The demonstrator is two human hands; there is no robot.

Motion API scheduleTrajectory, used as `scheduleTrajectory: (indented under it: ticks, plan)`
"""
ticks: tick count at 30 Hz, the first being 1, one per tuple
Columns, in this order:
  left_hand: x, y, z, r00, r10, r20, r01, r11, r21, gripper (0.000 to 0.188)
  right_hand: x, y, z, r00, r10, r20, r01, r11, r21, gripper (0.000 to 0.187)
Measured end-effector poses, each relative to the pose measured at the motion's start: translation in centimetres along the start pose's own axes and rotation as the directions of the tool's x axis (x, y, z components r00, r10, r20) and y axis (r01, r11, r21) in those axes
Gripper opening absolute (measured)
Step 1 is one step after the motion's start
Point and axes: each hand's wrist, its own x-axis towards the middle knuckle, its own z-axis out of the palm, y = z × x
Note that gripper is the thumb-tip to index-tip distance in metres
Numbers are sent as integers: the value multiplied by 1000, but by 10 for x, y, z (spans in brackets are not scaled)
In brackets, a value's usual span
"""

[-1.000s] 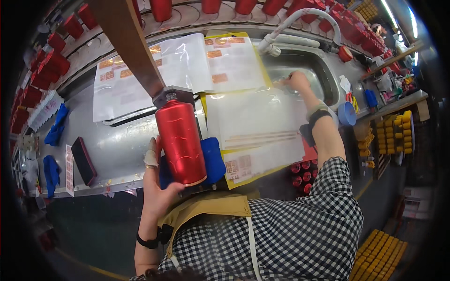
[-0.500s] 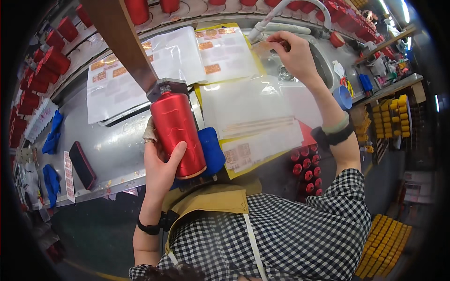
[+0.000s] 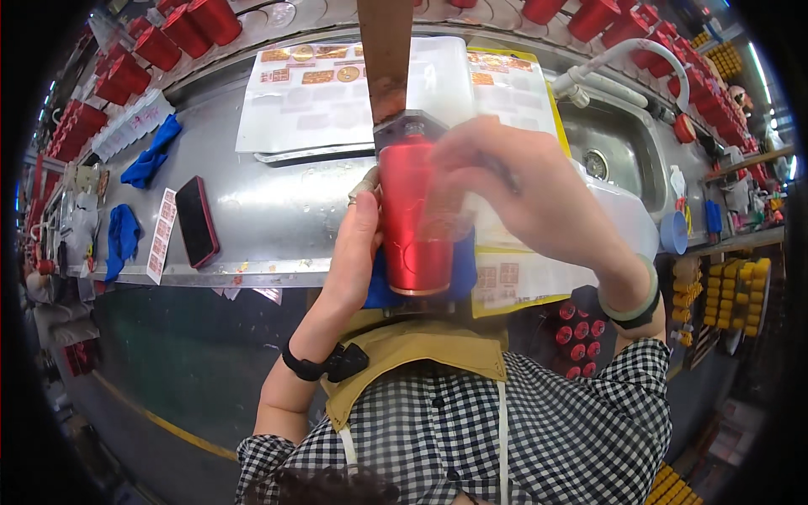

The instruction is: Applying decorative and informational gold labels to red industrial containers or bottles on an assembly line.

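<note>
The red bottle is in front of the person's middle, at the near edge of the metal tabletop, over a blue padded support. Its long axis runs almost straight away from the body: the base points to the apron, and the neck is at the dark bracket under the wooden beam.

The left hand is directly at the left side of the bottle. The thumb points away from the body, along the bottle, and one finger wears a pale covering. The other fingers are partly hidden, so I cannot tell how firmly they hold.

The right hand comes from the right and is above the upper right side of the bottle, covering a part of it. The wrist is bent inward, the back of the hand is up, and the fingers curve down to the left, across the bottle's axis. These fingertips are blurred; I cannot tell if they pinch a thin piece or touch the red surface. Both hands are about equally near.
</note>
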Motion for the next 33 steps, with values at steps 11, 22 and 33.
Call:
scheduleTrajectory:
  ticks: [11,22,33]
  plan:
    - [2,3,13,996,17,-90,-12,999,53,83,13,44,40,979,136,-150,-132,991,35,17]
    - [11,7,25,994,-28,-108,34,998,60,83,11,53,35,949,221,-224,-190,970,153,16]
    - [41,19,74,975,155,-160,-120,971,207,95,-5,107,-53,849,446,-282,-348,876,335,29]
